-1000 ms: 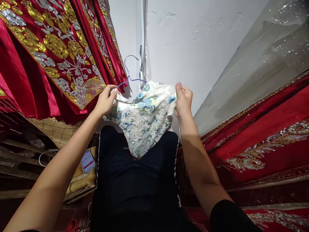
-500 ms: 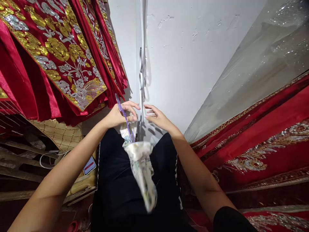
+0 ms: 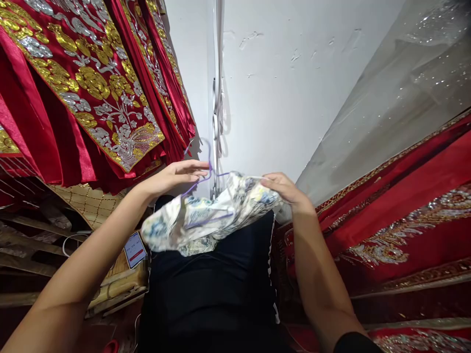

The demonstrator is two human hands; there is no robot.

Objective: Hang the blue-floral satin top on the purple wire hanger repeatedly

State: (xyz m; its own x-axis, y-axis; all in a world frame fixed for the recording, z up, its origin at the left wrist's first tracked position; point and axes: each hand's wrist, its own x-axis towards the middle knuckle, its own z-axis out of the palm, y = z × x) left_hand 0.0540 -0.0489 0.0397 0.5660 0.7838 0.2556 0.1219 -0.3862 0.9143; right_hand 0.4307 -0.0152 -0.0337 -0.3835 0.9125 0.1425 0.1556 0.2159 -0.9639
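Note:
A white garment (image 3: 206, 215) with a blue and yellow print stretches above my lap, blurred at its left end. A thin purple hanger (image 3: 210, 169) shows at its upper edge, its hook upward, with part of it lying across the cloth. My right hand (image 3: 281, 186) is closed on the garment's right end. At the hanger, my left hand (image 3: 184, 174) has its fingers stretched out, their tips beside or touching the purple neck; nothing is gripped in them.
Red embroidered garments (image 3: 106, 88) hang at the left. A phone (image 3: 135, 250) lies on a bamboo seat (image 3: 123, 284). Ahead are a white wall (image 3: 272, 98) and a metal rail (image 3: 216, 122). Red garments (image 3: 415, 235) under clear plastic (image 3: 368, 113) hang at the right.
The garment has swung from hanging down over my lap to spread sideways. My right hand has moved right and taken hold of it. My left hand has opened and moved slightly left.

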